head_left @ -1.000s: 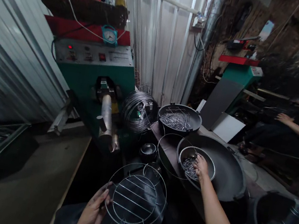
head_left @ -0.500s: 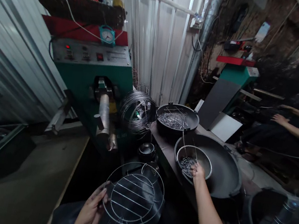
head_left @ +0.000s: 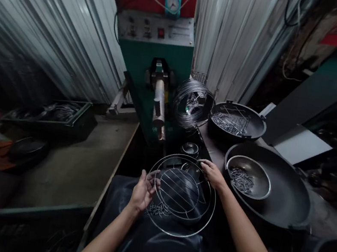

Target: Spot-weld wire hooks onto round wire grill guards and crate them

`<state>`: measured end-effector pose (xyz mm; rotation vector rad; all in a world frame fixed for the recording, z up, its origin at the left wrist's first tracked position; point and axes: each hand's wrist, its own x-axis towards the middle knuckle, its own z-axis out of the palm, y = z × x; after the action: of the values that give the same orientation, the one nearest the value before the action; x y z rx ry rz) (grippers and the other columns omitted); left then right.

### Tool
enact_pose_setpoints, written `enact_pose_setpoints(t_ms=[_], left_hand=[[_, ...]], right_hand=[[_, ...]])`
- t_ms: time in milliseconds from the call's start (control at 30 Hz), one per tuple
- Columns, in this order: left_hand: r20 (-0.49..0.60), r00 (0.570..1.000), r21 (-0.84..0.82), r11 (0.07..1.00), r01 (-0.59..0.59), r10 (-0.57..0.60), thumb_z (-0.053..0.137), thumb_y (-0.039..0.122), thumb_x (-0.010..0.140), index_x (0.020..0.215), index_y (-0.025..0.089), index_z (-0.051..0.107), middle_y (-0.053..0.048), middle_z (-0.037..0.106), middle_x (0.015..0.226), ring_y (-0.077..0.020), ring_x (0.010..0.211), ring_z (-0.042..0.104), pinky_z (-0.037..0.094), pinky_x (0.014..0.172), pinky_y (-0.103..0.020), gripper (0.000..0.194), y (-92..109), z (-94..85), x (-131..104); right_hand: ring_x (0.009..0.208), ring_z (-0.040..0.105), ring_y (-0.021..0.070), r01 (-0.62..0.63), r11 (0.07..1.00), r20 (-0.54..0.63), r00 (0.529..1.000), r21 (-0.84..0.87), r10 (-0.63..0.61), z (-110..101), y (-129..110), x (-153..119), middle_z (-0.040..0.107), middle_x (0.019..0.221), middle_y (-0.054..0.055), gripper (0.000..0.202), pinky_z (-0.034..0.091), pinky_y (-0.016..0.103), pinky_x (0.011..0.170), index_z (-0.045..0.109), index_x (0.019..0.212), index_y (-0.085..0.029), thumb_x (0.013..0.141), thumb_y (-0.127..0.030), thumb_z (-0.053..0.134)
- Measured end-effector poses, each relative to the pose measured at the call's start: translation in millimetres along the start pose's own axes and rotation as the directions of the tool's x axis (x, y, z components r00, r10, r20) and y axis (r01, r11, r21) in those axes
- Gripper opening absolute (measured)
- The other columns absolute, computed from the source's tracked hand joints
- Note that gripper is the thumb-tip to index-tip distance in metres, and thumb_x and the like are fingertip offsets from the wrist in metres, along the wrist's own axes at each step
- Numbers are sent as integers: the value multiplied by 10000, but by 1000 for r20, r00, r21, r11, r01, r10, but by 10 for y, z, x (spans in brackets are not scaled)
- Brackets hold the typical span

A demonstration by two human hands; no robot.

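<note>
A round wire rack (head_left: pixel 178 190) with parallel bars sits inside a larger wire ring (head_left: pixel 178 235), both over my lap. My left hand (head_left: pixel 144 189) holds the rack's left side, its fingers round the wire. At the upper right of the ring, my right hand (head_left: pixel 210 172) is closed in a pinch on the ring's edge. Small bent metal pieces (head_left: pixel 159 210) lie on the dark apron below the rack. To the right, a metal bowl (head_left: pixel 263 181) containing more small pieces rests inside a wide black pan (head_left: pixel 289 199).
Ahead stands a green machine (head_left: pixel 156 50) with a projecting metal arm (head_left: pixel 159 102). Beside it are a wire coil (head_left: pixel 192 104), a black pan of metal pieces (head_left: pixel 232 122) and a small dish (head_left: pixel 189 148). Crates (head_left: pixel 84 115) stand at left.
My right hand has left the metal bowl and come to the rack. A larger ring now overlaps the rack. The view has turned left and down.
</note>
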<state>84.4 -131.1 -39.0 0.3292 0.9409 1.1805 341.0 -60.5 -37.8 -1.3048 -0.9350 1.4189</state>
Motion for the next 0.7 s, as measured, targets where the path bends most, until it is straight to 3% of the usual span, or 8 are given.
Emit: enact_pose_setpoints(t_ms=[100, 267, 400, 433, 500, 600, 700], left_hand=[[-10, 1000, -6, 1000, -3, 3, 490, 518, 788, 964, 119, 599, -31, 557, 604, -92, 479, 512, 286, 375, -153, 449, -18, -63, -21], [-70, 997, 24, 1000, 17, -16, 608, 339, 750, 886, 120, 600, 4, 535, 559, -68, 426, 474, 298, 378, -152, 257, -32, -49, -30], [-177, 982, -6, 997, 70, -70, 558, 262, 792, 838, 116, 592, 7, 532, 558, -52, 384, 434, 334, 386, -168, 157, 69, 73, -17], [-198, 977, -19, 996, 81, -84, 538, 247, 807, 832, 115, 591, 6, 532, 559, -50, 377, 427, 354, 396, -177, 145, 107, 108, -8], [-213, 971, -48, 994, 99, -107, 501, 224, 831, 822, 113, 587, 6, 532, 559, -44, 358, 400, 375, 402, -189, 141, 184, 177, 17], [-194, 973, -89, 990, 111, -127, 462, 201, 852, 799, 107, 582, 7, 528, 554, -40, 340, 364, 391, 401, -204, 162, 267, 270, 60], [-184, 973, -125, 985, 120, -142, 449, 186, 856, 773, 104, 578, -1, 529, 551, -44, 348, 365, 401, 404, -210, 174, 305, 346, 81]], right_hand=[[433, 411, 55, 10, 989, 55, 998, -146, -2, 68, 25, 133, 502, 475, -64, 117, 310, 147, 402, 660, 737, -138, 643, -206, 647], [610, 551, 124, 70, 921, -98, 988, -384, -116, 8, 70, 323, 607, 582, -27, 70, 436, 225, 609, 664, 651, -169, 616, -111, 647], [835, 578, 185, 193, 822, -141, 939, -536, -312, 56, -106, 80, 646, 790, 21, 217, 429, 312, 815, 670, 846, -198, 634, -147, 676], [884, 574, 198, 276, 765, -91, 913, -582, -398, 90, -176, -68, 646, 872, 38, 264, 422, 334, 847, 653, 921, -203, 658, -187, 675], [954, 563, 208, 470, 639, 123, 852, -609, -509, 178, -297, -433, 622, 1012, 64, 317, 425, 354, 875, 602, 1021, -208, 713, -263, 651], [1027, 538, 223, 680, 469, 432, 726, -563, -535, 322, -333, -949, 584, 1092, 93, 348, 444, 358, 877, 567, 1032, -207, 722, -333, 665], [985, 555, 232, 727, 280, 502, 651, -626, -569, 419, -199, -1179, 603, 1057, 108, 282, 473, 377, 821, 588, 1010, -214, 752, -310, 644]])
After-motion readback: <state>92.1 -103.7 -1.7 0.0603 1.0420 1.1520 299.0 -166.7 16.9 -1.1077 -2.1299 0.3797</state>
